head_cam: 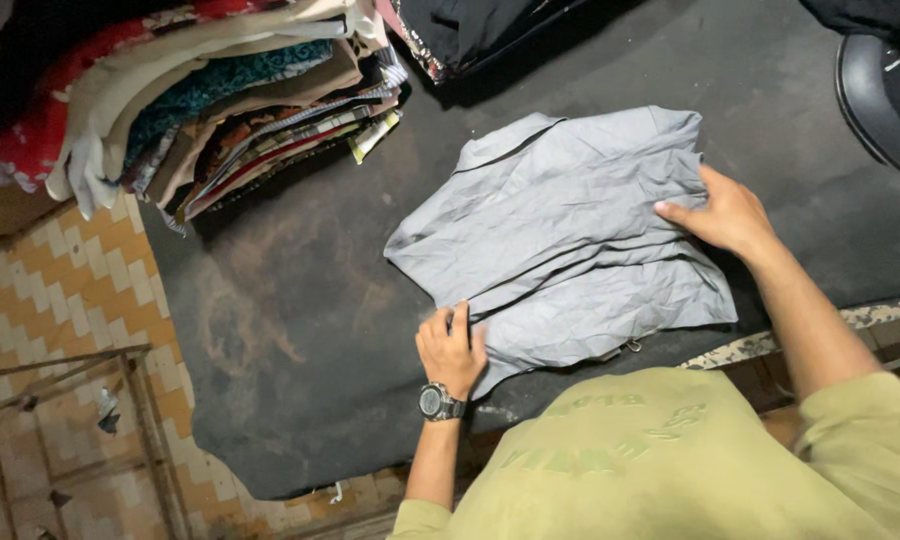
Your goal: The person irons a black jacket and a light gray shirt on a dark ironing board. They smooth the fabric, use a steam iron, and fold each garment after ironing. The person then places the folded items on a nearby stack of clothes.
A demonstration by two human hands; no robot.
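Note:
A wrinkled grey shirt (570,230) lies spread flat on a dark mat (300,300). My left hand (450,348), with a black watch on the wrist, presses on the shirt's near left edge, fingers curled over the cloth. My right hand (725,215) rests flat on the shirt's right side, fingers stretched toward the middle. Neither hand lifts the cloth. My olive-green shirt fills the bottom of the view.
A tall stack of folded, many-coloured clothes (200,90) stands at the back left. Dark clothing (470,30) lies at the back. A round black object (885,95) sits at the far right. A yellow-and-white tiled floor (60,290) and a metal frame (70,400) lie left.

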